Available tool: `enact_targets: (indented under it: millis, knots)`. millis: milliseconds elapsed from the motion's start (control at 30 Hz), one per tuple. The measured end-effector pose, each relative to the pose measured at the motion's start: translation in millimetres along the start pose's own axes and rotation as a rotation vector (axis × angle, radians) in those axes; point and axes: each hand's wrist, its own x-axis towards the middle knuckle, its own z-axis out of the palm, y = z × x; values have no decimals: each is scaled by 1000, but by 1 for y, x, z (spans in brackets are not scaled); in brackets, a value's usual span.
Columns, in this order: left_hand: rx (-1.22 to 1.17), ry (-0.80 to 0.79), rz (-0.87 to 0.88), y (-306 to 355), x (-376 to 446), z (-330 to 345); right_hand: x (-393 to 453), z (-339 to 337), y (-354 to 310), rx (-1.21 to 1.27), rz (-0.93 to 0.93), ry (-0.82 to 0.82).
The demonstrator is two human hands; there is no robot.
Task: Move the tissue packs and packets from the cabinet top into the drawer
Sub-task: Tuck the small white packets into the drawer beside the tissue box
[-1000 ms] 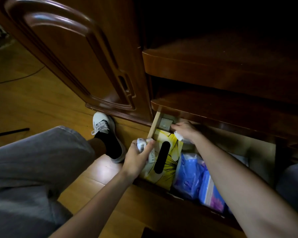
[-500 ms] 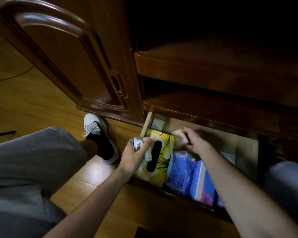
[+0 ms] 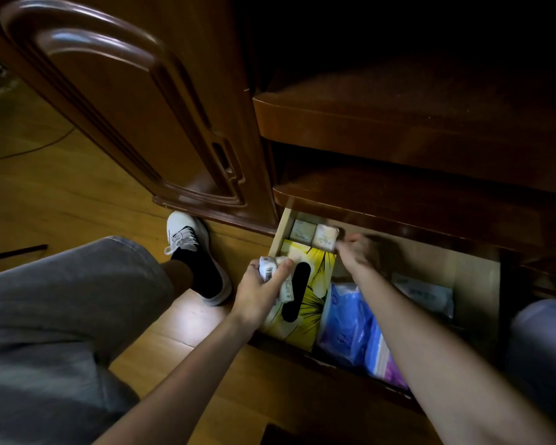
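The low drawer (image 3: 475, 277) stands pulled out under the cabinet. My left hand (image 3: 257, 295) hovers over its front left corner, shut on small white tissue packets (image 3: 275, 274), one showing a barcode. My right hand (image 3: 358, 255), blurred, is deeper in the drawer, its fingers apart, just right of a pale packet (image 3: 325, 236) that stands at the back next to another packet (image 3: 301, 231). A yellow tissue box (image 3: 312, 284) with a black slot lies along the drawer's left side. Blue and purple tissue packs (image 3: 350, 326) fill the middle.
An open cabinet door (image 3: 126, 101) stands to the left. Dark wooden shelves (image 3: 414, 123) overhang the drawer's back. My grey-trousered knee (image 3: 61, 303) and white-and-black shoe (image 3: 193, 252) rest on the wood floor at left. A pale pack (image 3: 427, 293) lies at the drawer's right.
My right hand set the pale packet at the drawer's back beside the first one and let go, drawing back slightly right. My left hand has kept its packets in place.
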Motion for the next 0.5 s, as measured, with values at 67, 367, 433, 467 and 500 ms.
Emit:
enact_targets:
  millis: [67,367,433,467,500]
  knots:
    - [-14,-9,-5,-2,1,-1,5,-1,-1,-72,-51,52]
    - [7,23,-13,2,4,3,4,2,2,-11,-164,-227]
    - [-9,17,-2,6,3,2,-4,-8,0,-46,-172,-109]
    - [-46,12,-2,7,3,2,-11,-14,-2,-21,-189,-42]
    - [-101,9,-10,9,3,2,-19,-17,-3,33,-237,-6]
